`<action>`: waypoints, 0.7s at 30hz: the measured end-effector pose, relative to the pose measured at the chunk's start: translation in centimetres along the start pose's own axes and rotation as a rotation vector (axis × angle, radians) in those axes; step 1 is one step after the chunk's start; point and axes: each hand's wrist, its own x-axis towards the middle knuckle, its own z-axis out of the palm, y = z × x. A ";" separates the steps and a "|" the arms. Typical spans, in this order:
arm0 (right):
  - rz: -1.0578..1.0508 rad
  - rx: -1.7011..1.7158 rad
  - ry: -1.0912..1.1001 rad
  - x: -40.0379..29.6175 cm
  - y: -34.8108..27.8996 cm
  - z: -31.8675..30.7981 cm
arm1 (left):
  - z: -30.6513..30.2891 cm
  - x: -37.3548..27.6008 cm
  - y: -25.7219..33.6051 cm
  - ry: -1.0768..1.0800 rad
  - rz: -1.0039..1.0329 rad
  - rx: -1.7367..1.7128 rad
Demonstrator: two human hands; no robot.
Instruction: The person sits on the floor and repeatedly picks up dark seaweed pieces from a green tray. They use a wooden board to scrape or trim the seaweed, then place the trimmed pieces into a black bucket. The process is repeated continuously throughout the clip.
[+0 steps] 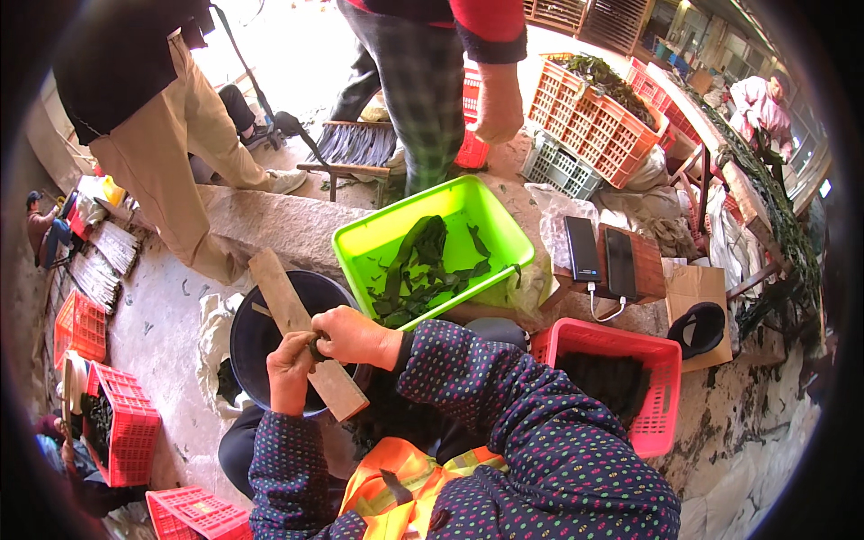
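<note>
My left hand (289,370) and my right hand (356,336) meet above a wooden board (287,297), which lies slantwise across a dark round tub (246,331). Both hands pinch a small piece of dark green seaweed (316,348) between them. Just beyond my right hand stands a bright green plastic basin (499,233) with dark seaweed strips (422,250) and scraps inside. To the right, a pink-red plastic basket (665,405) holds dark seaweed pieces (604,385). An orange cloth with yellow bands (398,472) lies across my lap, a dark scrap on it.
Two people stand close ahead; others are farther off at left and right. A power bank (582,248) and a phone (619,263) lie on a wooden block. Orange crates (587,128) of seaweed stand at upper right, red crates (135,432) at left. A stone ledge (270,216) runs beyond the tub.
</note>
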 end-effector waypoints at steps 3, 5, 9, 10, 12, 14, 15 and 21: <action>-0.066 -0.097 0.145 0.0 -0.2 0.7 | 0.6 0.0 -0.5 0.127 -0.053 -0.097; -0.051 -0.098 0.128 -0.2 -0.2 1.0 | 1.0 0.0 -0.6 0.216 -0.076 -0.098; -0.067 -0.092 0.206 0.0 0.0 1.5 | 1.0 0.3 -0.3 0.284 -0.127 -0.138; -0.082 -0.075 0.224 0.2 0.1 1.5 | 1.0 0.3 -0.3 0.270 -0.106 -0.115; -0.127 -0.020 0.263 0.3 0.1 1.5 | 0.9 0.3 -0.3 0.276 -0.093 -0.060; -0.130 0.035 0.276 0.3 0.0 1.4 | 0.7 0.3 -0.4 0.268 -0.046 0.021; -0.119 0.051 0.280 0.3 -0.1 1.3 | 0.5 0.4 -0.4 0.251 0.003 0.074; 0.155 0.333 0.104 0.3 -0.9 0.7 | 0.0 0.5 -0.9 0.190 -0.056 -0.061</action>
